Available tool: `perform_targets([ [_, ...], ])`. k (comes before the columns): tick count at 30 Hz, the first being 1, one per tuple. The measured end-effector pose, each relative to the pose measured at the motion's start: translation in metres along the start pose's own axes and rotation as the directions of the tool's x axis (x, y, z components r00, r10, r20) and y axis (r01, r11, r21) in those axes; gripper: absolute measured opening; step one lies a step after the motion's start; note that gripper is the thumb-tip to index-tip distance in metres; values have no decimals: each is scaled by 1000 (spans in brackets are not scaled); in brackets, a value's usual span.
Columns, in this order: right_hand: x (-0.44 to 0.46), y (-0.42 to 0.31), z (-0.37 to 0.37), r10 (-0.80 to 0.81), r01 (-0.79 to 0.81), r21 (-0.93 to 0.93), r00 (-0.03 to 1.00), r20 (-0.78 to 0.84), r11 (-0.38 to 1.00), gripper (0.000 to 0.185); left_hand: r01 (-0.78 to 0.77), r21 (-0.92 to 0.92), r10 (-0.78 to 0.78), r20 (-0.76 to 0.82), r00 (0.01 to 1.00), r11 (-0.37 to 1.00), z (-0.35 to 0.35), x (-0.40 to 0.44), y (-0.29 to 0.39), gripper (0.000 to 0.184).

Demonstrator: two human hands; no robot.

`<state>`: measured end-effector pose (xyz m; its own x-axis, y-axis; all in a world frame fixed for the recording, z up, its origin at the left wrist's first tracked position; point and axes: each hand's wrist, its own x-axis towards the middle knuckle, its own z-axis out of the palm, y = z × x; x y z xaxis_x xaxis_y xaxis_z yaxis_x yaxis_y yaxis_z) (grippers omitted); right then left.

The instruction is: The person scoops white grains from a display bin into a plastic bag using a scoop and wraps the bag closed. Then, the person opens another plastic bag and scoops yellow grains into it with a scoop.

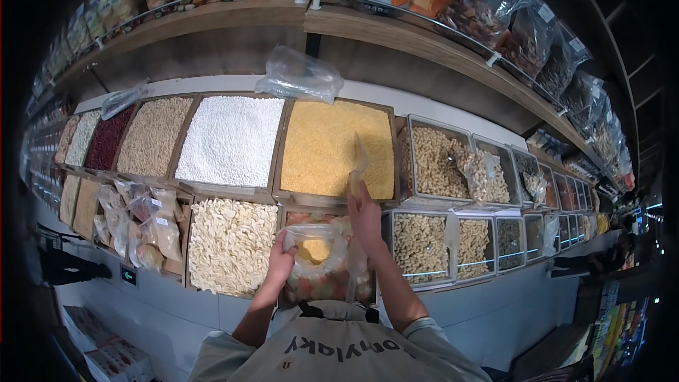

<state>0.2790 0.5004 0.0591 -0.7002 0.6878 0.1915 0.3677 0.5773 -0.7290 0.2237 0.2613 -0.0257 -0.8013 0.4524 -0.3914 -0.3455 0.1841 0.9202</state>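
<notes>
My left hand (281, 260) pinches the rim of a clear plastic bag (332, 246), which is held open with some yellow grain (312, 249) at its bottom. Fingers wrapped round its handle, my right hand (364, 216) grips a translucent scoop (361, 158). The scoop's blade points away from me over the wide bin of yellow grain (318, 145) and seems to touch its surface. Beneath the bag lies a bin of reddish and pale packed pieces (364, 290), partly hidden by the bag and my right arm.
White grain (230, 138) fills the bin to the left, with a bin of pale flat flakes (232, 244) nearer me. Peanut bins (419, 246) stand on the right. A crumpled plastic bag (300, 76) lies behind the grain. A wooden shelf (410, 46) with packaged snacks overhangs the back.
</notes>
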Motion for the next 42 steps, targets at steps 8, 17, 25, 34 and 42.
perform_targets([
  [8, -8, 0, 4, 126, -128, 53, 992, 24, 990, 51, 21, -4, -21, -4, 1000, 1000, -2, -5, 10, 62],
  [17, -3, 30, 18, 109, -107, 271, 994, 9, 957, 49, 40, 7, -40, 2, 999, 999, -1, -5, 10, 63],
  [25, 7, -1, -21, 359, -506, 727, 858, 368, 463, 39, 63, -10, -63, -2, 998, 998, 1, -11, 23, 62],
  [34, 12, 16, -28, 209, -543, 781, 762, 612, -309, 18, 77, -3, -77, 18, 997, 997, -2, -5, 14, 63],
  [42, 5, 8, -25, 249, -513, 827, 791, 559, -229, 24, 98, -23, -98, -1, 995, 995, -3, -8, 14, 64],
])
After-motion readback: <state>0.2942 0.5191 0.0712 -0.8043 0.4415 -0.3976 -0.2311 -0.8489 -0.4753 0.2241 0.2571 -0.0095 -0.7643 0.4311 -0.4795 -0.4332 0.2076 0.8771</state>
